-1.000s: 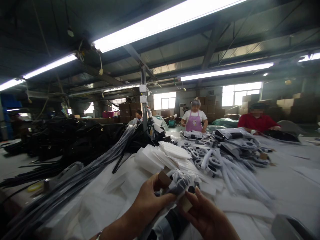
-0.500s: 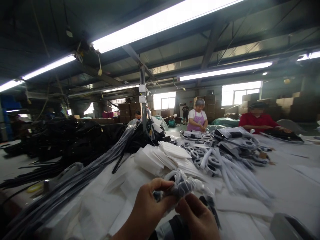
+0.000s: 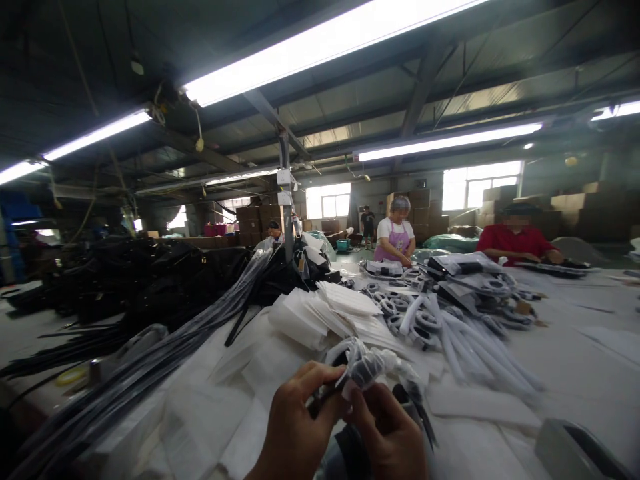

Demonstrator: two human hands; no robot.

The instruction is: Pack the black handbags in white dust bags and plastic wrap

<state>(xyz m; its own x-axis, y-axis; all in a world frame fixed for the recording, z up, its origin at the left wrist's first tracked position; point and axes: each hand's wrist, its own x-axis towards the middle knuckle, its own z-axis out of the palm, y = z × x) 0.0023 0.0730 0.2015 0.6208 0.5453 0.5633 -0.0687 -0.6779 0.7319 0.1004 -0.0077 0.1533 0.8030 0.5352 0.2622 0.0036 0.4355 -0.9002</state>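
Low in the middle of the view, my left hand (image 3: 295, 427) and my right hand (image 3: 387, 433) are both closed on a small black part wrapped in clear plastic (image 3: 365, 363), held just above the white table (image 3: 575, 373). The left fingers pinch its left side; the right thumb and fingers grip it from below. A dark strap end (image 3: 417, 407) hangs to the right of my right hand.
Stacks of white foam sheets (image 3: 325, 310) lie just beyond my hands. Wrapped straps and buckles (image 3: 450, 313) pile up at centre right. Long bagged black straps (image 3: 150, 360) and black bags (image 3: 140, 273) fill the left. Two people (image 3: 397, 233) (image 3: 517, 240) work across the table.
My hands drew closer together and lifted the wrapped part slightly. The brown card pieces seen a second ago are out of sight. The person in the apron shifted a little to the right.
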